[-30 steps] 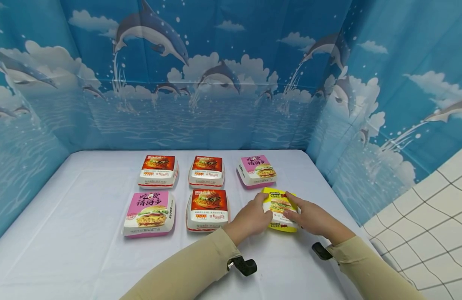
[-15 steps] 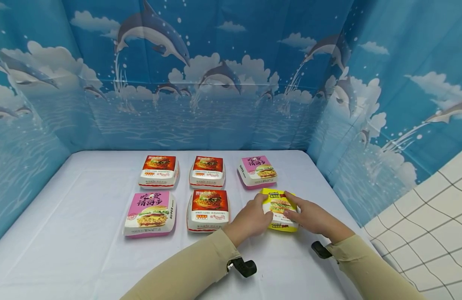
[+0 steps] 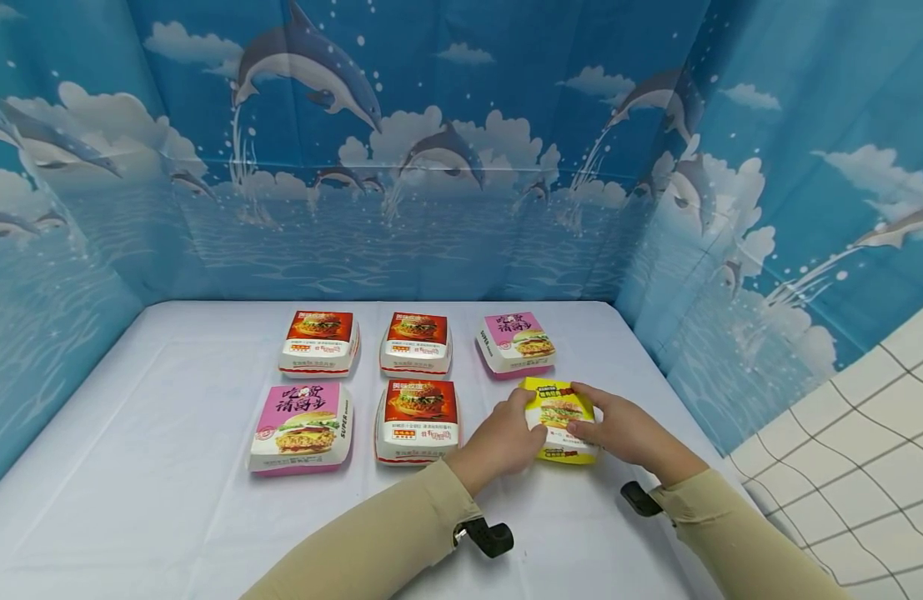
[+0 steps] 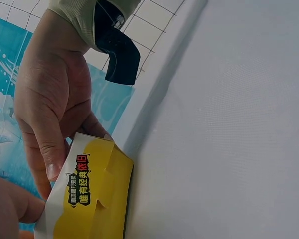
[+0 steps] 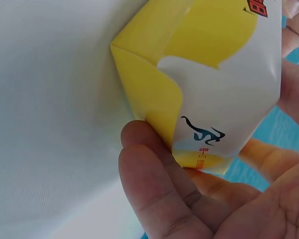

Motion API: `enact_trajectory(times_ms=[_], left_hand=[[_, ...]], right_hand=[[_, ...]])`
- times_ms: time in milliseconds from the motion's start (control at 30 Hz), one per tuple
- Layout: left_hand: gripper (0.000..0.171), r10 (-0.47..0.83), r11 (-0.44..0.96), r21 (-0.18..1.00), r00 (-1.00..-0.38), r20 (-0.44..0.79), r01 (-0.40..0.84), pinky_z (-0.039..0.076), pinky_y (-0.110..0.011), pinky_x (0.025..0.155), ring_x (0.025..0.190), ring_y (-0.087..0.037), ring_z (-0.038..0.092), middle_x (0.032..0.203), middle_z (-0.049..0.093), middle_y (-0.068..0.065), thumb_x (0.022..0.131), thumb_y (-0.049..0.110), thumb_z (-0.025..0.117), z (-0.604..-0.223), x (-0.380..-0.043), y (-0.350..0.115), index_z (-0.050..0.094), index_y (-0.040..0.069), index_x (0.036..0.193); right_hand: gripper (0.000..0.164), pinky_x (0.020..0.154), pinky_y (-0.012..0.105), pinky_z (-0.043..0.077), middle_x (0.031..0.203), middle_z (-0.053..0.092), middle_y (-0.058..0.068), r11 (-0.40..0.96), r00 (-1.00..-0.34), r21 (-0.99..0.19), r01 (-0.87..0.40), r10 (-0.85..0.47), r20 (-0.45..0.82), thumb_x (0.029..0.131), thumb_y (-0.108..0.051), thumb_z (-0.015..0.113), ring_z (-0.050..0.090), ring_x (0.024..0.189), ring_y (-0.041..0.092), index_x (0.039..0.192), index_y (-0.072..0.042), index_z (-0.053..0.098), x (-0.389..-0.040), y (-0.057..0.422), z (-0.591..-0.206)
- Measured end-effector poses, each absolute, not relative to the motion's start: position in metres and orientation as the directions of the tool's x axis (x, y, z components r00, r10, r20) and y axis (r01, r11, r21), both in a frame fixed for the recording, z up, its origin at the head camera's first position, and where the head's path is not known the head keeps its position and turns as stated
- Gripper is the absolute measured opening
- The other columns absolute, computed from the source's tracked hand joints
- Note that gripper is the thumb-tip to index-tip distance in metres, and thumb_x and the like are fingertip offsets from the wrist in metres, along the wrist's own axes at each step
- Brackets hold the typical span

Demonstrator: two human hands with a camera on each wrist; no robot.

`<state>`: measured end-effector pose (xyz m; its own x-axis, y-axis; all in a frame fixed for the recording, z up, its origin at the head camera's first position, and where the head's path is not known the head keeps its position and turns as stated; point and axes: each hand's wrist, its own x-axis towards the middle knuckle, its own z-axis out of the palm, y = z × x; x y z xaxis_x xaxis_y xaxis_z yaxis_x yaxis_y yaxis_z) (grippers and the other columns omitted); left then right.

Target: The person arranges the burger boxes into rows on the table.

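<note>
A yellow and white burger box (image 3: 557, 425) with a printed burger sits on the table at the front right. My left hand (image 3: 506, 433) holds its left side, with the thumb over the top. From the right, my right hand (image 3: 628, 427) grips the opposite side, thumb on the lid. In the left wrist view, the box's yellow front wall (image 4: 99, 199) shows tucked flaps, and only a bit of my left hand (image 4: 10, 204) appears. Fingers (image 5: 159, 184) of my right hand touch the box's lower side in the right wrist view.
Three red and white burger boxes (image 3: 418, 418) and two pink ones (image 3: 302, 427) stand in two rows, left of and behind the yellow box. The white-covered table (image 3: 131, 467) ends at a dolphin-print curtain (image 3: 371, 233). White tile (image 3: 866, 467) lies beyond its right edge.
</note>
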<state>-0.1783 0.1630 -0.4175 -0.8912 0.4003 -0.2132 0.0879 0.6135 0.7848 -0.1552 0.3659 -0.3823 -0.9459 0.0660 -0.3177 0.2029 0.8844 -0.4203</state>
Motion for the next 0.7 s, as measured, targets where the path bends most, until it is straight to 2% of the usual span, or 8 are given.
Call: enact_trajectory(times_ms=[133,533,700], left_hand=[[0.061,0.394,0.620,0.781,-0.891,-0.223,0.079,0.053,-0.045,0.101,0.112,-0.022,0.059,0.147,0.056,-0.009,0.104,0.042,0.062,-0.4167,-0.1762,0.1631,0.040,0.025,0.158],[0.062,0.385,0.621,0.776,-0.905,-0.182,0.108,0.053,-0.039,0.090,0.104,-0.022,0.059,0.143,0.055,-0.009,0.101,0.043,0.066,-0.4186,-0.1732,0.1611,0.044,0.023,0.155],[0.057,0.385,0.609,0.786,-0.907,-0.171,0.110,0.054,-0.040,0.095,0.108,-0.022,0.058,0.146,0.054,-0.009,0.102,0.041,0.065,-0.4168,-0.1728,0.1586,0.045,0.023,0.153]], right_hand=[[0.088,0.111,0.069,0.043,0.165,0.037,0.029,0.883,-0.946,-0.428,0.192,0.051,-0.320,0.098,-0.049,0.072,0.042,0.144,0.050,0.168,-0.018,0.029,-0.1553,0.3663,-0.3824],[0.087,0.113,0.070,0.040,0.166,0.035,0.029,0.893,-0.938,-0.419,0.167,0.012,-0.347,0.099,-0.051,0.070,0.039,0.148,0.052,0.168,-0.022,0.027,-0.1572,0.3672,-0.3793],[0.087,0.113,0.070,0.040,0.166,0.035,0.028,0.895,-0.937,-0.416,0.160,0.006,-0.349,0.099,-0.050,0.070,0.039,0.148,0.052,0.168,-0.021,0.027,-0.1578,0.3672,-0.3794]])
